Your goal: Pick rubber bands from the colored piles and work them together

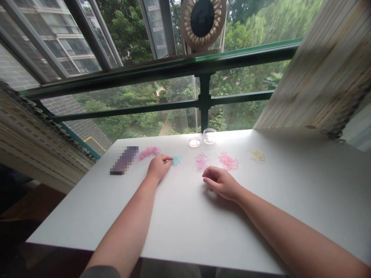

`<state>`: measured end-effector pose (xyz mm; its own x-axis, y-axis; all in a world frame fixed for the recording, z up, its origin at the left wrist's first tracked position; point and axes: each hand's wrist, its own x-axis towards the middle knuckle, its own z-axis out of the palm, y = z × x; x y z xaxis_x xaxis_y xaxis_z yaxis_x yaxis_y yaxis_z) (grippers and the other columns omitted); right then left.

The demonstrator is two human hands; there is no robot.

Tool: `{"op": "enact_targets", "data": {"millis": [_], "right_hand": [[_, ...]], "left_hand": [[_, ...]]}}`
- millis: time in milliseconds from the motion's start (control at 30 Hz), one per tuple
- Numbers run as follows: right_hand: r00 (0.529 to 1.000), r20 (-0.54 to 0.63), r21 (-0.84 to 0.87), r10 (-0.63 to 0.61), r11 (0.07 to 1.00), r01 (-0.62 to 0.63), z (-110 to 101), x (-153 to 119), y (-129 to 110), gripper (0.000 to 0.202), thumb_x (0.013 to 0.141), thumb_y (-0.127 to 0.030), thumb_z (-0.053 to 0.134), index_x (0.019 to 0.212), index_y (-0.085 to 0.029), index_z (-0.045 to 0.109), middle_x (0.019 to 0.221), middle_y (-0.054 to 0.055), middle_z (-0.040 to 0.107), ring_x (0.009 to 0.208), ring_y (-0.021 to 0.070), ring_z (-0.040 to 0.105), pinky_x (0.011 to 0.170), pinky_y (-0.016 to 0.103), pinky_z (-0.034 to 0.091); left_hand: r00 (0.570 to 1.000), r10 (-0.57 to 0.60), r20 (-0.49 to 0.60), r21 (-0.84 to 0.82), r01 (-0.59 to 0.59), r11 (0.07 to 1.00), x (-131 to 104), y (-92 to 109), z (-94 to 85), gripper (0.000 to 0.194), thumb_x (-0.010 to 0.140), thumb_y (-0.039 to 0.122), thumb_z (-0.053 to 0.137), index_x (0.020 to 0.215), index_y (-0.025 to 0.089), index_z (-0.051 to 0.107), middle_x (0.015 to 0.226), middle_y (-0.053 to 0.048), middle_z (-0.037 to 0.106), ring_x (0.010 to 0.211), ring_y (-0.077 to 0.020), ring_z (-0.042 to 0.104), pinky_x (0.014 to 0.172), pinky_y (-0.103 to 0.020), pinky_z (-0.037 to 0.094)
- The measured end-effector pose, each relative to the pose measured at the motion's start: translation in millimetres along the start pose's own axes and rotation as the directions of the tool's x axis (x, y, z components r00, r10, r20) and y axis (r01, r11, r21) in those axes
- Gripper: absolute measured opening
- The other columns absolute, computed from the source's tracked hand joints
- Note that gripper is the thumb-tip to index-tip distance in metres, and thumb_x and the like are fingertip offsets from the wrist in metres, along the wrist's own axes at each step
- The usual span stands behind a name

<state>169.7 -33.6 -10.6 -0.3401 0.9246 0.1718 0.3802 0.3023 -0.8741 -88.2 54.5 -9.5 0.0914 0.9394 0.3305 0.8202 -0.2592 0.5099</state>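
Observation:
My left hand (pixel 159 167) rests on the table at the edge of a small pile of teal loop-like pieces (pixel 176 160). Its thumb and forefinger come together at the pile; whatever is between the tips is too small to make out. Just in front of a lilac pile (pixel 200 162) and a pink pile (pixel 228 161) is my right hand (pixel 222 182), fingers curled and thumb apart, with nothing visible in it. Behind the left hand lies a longer pink-purple pile (pixel 149 152). A pale yellow pile (pixel 257 155) is off to the right.
A clear round container (pixel 209 136) and a shallow clear dish or lid (pixel 194 143) stand at the white table's (pixel 179 216) back edge. A blurred-out dark oblong (pixel 124 160) lies at left. A round fan (pixel 203 19) is by the green window railing (pixel 162 66); curtains (pixel 310 73) hang on both sides.

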Motion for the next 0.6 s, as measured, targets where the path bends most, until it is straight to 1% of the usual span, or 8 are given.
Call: {"op": "enact_targets", "data": {"millis": [200,400,500,600], "right_hand": [[1.000,-0.004,-0.011,-0.010,1.000,0.010,-0.6,0.1,-1.3,0.004,0.079,-0.022,0.052,0.079,-0.018,0.055,0.065,-0.002,0.053,0.055,0.0104,0.047,0.053,0.023,0.038],[1.000,-0.006,-0.010,-0.002,1.000,0.002,-0.5,-0.7,-0.4,0.005,0.079,-0.023,0.052,0.079,-0.019,0.054,0.065,-0.002,0.053,0.056,0.0106,0.048,0.054,0.023,0.038],[1.000,-0.007,-0.011,-0.003,1.000,0.003,-0.8,-0.8,-0.7,0.005,0.079,-0.023,0.052,0.079,-0.018,0.054,0.065,-0.002,0.053,0.056,0.0106,0.048,0.054,0.023,0.038],[1.000,-0.007,-0.004,-0.003,1.000,0.003,-0.9,-0.3,-1.5,0.005,0.079,-0.022,0.051,0.079,-0.018,0.054,0.065,-0.002,0.053,0.056,0.0104,0.049,0.054,0.023,0.039]], "left_hand": [[1.000,0.010,0.013,-0.007,-0.010,1.000,0.2,-0.5,-0.3,0.020,0.074,0.022,0.055,0.085,0.020,0.072,0.092,-0.005,0.068,0.079,-0.0179,0.061,0.079,-0.030,0.049],[1.000,0.004,-0.006,-0.084,-0.005,0.996,1.7,-5.1,1.4,0.032,0.074,0.013,0.050,0.102,0.018,0.065,0.090,-0.004,0.070,0.080,-0.0160,0.064,0.081,-0.029,0.050],[1.000,0.008,0.002,-0.114,-0.008,0.993,1.5,-6.0,2.0,0.032,0.075,0.012,0.049,0.102,0.017,0.064,0.090,-0.004,0.070,0.083,-0.0161,0.064,0.084,-0.030,0.049],[1.000,0.024,0.015,-0.110,-0.022,0.994,0.5,-5.0,2.3,0.031,0.075,0.012,0.048,0.099,0.017,0.066,0.094,-0.005,0.070,0.087,-0.0169,0.064,0.086,-0.032,0.049]]}}
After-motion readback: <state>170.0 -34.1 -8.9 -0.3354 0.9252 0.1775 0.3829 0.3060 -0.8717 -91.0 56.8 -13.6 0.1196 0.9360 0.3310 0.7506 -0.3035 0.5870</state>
